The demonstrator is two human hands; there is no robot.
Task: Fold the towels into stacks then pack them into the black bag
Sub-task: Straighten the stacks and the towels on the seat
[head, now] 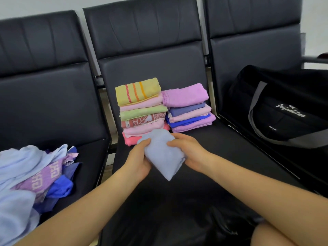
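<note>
A folded light-blue towel [162, 153] is held above the middle seat, just in front of the stacks. My left hand [139, 159] grips its left edge and my right hand [189, 153] grips its right edge. Behind it stand two stacks of folded towels: the left stack [142, 109] topped by a yellow striped towel, the right stack [188, 107] topped by a lilac one. The black bag [284, 110] with grey straps lies on the right seat. A heap of unfolded towels [35, 173], light blue, purple and blue, covers the left seat.
Three black padded chairs stand in a row with a white wall behind; the middle seat [221, 157] bears the stacks. Narrow gaps with metal frames separate the seats. My knee [276, 235] shows at the bottom right.
</note>
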